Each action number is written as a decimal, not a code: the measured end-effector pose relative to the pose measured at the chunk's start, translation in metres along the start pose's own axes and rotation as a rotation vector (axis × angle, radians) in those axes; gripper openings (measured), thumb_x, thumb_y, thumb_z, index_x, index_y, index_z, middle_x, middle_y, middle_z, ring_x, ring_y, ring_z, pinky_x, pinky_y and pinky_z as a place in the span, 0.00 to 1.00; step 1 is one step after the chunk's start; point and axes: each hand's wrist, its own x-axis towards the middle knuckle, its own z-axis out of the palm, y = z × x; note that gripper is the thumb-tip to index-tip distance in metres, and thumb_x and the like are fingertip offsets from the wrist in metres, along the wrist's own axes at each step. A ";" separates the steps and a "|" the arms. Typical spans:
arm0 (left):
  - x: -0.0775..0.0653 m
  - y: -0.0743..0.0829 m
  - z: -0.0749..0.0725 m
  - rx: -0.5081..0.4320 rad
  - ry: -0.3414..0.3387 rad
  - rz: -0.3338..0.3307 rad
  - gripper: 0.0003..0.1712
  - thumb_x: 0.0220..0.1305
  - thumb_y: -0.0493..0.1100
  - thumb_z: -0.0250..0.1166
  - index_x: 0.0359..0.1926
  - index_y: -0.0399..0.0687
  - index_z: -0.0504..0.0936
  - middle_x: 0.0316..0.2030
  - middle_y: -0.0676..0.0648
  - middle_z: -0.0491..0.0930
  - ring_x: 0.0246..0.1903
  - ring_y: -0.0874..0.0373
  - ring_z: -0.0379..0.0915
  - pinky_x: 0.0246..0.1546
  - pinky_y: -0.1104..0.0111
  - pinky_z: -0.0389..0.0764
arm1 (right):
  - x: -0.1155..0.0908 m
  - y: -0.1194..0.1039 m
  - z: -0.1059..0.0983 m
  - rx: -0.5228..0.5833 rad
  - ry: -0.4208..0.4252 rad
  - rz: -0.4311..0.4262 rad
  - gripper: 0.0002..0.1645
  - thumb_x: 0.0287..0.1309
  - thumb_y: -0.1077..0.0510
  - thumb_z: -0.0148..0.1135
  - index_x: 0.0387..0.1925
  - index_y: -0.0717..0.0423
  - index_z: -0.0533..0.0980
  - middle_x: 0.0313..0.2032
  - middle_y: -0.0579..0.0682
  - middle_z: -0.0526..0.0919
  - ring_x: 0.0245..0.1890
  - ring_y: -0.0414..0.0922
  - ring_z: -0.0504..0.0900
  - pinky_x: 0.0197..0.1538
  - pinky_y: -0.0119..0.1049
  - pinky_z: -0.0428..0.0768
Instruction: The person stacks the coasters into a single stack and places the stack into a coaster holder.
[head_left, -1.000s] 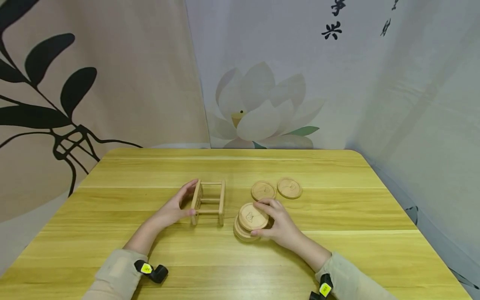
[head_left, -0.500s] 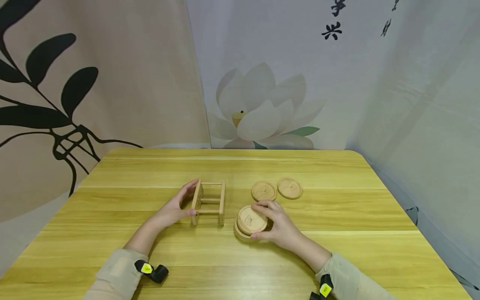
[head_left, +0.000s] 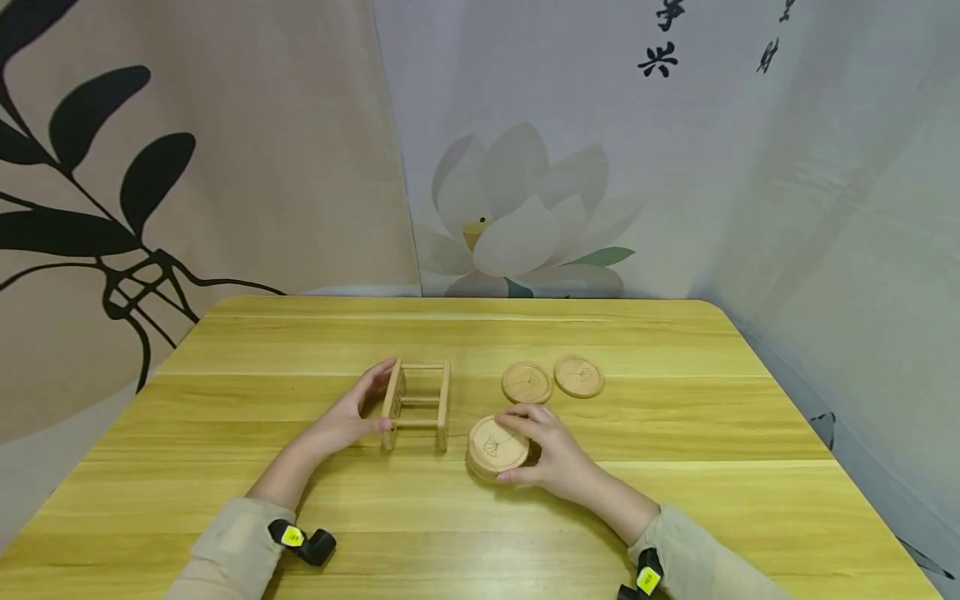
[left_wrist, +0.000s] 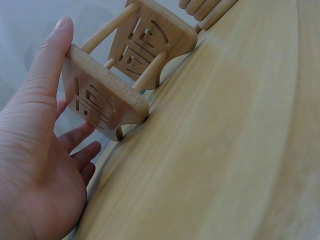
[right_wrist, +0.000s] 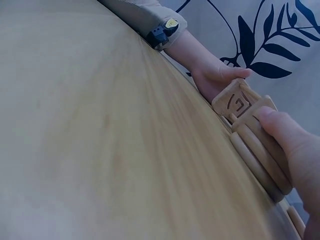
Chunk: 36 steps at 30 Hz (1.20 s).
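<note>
My left hand holds the left end panel of a small wooden coaster rack, thumb at the near corner and fingers at the far one. Cut-out patterns mark the rack's end panels, which are joined by thin rods. To its right, my right hand grips a round wooden coaster by its right edge, fingers at the back and thumb in front. This coaster lies squarely over a low stack of coasters, mostly hidden in the head view. The coaster's top bears a carved leaf-like line drawing.
Two more round coasters lie flat behind the stack, a left one and a right one. Everything stands on a wood-grain table. A printed cloth backdrop rises beyond its far edge.
My right hand has moved the gripped coaster slightly left and toward me, so it now lines up with the coasters beneath. The left hand and rack have stayed in place.
</note>
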 end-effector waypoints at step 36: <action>0.004 0.002 0.001 -0.011 0.003 0.000 0.53 0.58 0.52 0.70 0.75 0.55 0.47 0.68 0.35 0.55 0.66 0.35 0.48 0.61 0.35 0.43 | 0.008 0.035 -0.034 0.064 0.161 0.113 0.46 0.44 0.52 0.77 0.65 0.57 0.68 0.63 0.57 0.66 0.62 0.57 0.63 0.59 0.61 0.65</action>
